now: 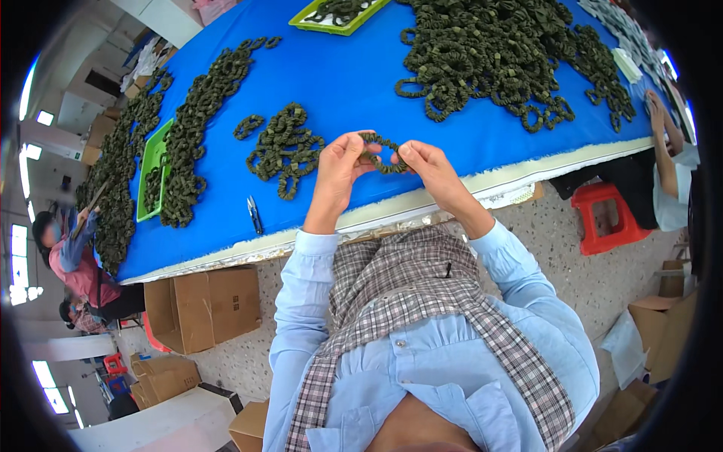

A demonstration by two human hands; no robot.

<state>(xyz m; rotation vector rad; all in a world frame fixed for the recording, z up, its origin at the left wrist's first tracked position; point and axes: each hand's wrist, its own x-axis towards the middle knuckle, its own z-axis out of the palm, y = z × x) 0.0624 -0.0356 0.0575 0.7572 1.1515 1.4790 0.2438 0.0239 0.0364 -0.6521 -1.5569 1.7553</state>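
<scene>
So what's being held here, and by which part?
A dark green ruffled band: left hand pinches its left side, right hand its right side.

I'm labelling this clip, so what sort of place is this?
Probably a workshop or factory: heaps of green ruffled bands on a blue table, co-workers at its edges, and cardboard boxes on the floor.

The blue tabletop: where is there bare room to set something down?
Widest: the middle, between the small scrunchie pile and the large upper-right heap, below the upper green tray. A smaller patch surrounds the thread snips. Crowded: upper right, and around the left green tray.
</scene>
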